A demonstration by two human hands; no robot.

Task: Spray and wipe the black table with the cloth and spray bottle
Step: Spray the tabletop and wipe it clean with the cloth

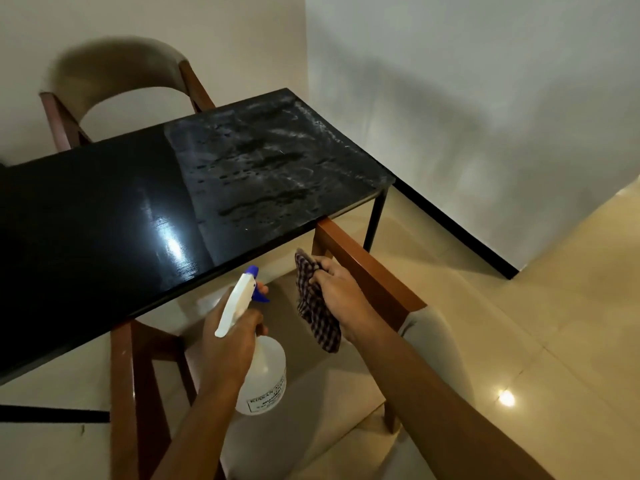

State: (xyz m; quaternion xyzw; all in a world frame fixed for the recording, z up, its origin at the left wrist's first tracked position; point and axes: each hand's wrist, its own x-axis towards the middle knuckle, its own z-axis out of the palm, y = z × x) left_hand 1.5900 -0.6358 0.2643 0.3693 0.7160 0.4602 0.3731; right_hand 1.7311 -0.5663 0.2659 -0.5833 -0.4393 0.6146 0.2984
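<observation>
A: Where is the black table noted?

B: Across the middle of the view, running from the left edge toward the wall corner. Its right half is covered with droplets and pale smears; the left half is seen dark and glossy, with one bright reflection.

A: And the spray bottle?

B: Held in the air just in front of the table's near edge, below the level of the top. The left hand is closed around its neck, a finger laid on the blue trigger. The white head with blue nozzle is pointed up toward the table. A printed label is seen on the clear body; the text cannot be read.

A: The cloth?

B: A dark checked piece, bunched and clamped in the right hand, its lower end hung loose. It is held off the table, just beside the wooden chair tucked under the near edge.

A: Anything else recorded?

B: A second chair at the far side, against the wall. Glossy floor tiles to the right.
</observation>
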